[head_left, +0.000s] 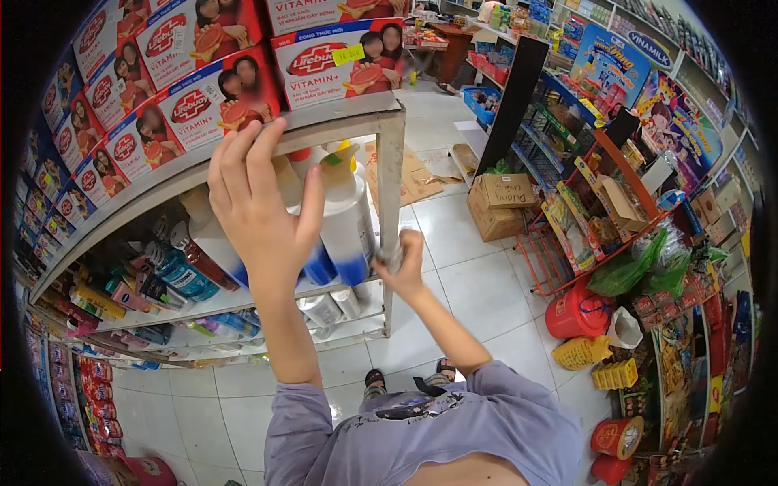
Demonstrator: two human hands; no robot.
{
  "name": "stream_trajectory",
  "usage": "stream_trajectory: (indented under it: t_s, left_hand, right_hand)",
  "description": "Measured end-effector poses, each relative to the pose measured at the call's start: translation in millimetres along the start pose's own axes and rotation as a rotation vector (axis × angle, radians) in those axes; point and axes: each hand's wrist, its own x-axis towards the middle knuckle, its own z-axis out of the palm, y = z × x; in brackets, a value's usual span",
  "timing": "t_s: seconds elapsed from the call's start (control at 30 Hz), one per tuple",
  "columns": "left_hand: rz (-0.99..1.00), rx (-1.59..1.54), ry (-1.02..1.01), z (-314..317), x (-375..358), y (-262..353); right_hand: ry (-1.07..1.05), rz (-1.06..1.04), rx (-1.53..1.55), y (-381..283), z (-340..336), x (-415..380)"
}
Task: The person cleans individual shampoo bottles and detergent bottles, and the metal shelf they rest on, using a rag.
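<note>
My left hand [263,194] is raised with its fingers stretched out, the fingertips at the metal edge of the top shelf [340,113]. Just above them stand red and white Lifebuoy soap boxes [194,109], stacked in rows. My right hand [405,267] is closed beside the shelf's corner post [391,186], on a small greyish crumpled thing [392,255] that I cannot make out clearly. Between my hands, large white and blue bottles [347,227] stand on the shelf below. My left hand and forearm hide part of them.
Blue mouthwash bottles [182,271] stand further left on that shelf. Cardboard boxes [498,202] sit on the tiled floor beyond. To the right are a red wire rack [559,259], a red bucket [577,312] and yellow baskets [613,374].
</note>
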Motion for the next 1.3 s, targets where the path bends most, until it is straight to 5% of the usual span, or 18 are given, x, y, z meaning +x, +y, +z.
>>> stream_trajectory:
  t_s: [0.17,0.3,0.37,0.43,0.53,0.73,1.07,1.17,1.2,1.3]
  left_hand:
    - [0.007,0.039,-0.030,-5,0,2]
    - [0.035,0.040,-0.058,-9,1,2]
    - [0.027,0.052,-0.068,-7,1,3]
    - [0.047,0.047,-0.017,-5,0,4]
    - [0.082,0.062,0.003,-1,-2,2]
    - [0.118,0.079,0.066,4,-1,-1]
    - [0.133,0.074,0.047,5,-2,-2]
    - [0.116,0.045,0.031,0,1,1]
    - [0.093,0.061,0.009,-1,1,2]
    - [0.068,0.040,-0.039,-4,2,6]
  right_hand:
    - [-0.019,0.178,0.101,24,3,-48]
    - [0.016,0.042,0.336,14,-14,4]
    - [0.166,0.231,0.662,-35,-16,54]
    - [0.208,-0.089,0.392,-51,-14,109]
    - [0.228,-0.106,0.656,-91,-15,171]
    - [0.080,-0.154,0.238,-40,-5,88]
    - [-0.019,0.230,0.071,40,11,-87]
    - [0.092,0.475,0.504,38,19,-78]
    - [0.124,0.248,0.365,25,15,-50]
    - [0.191,0.131,0.420,-10,3,20]
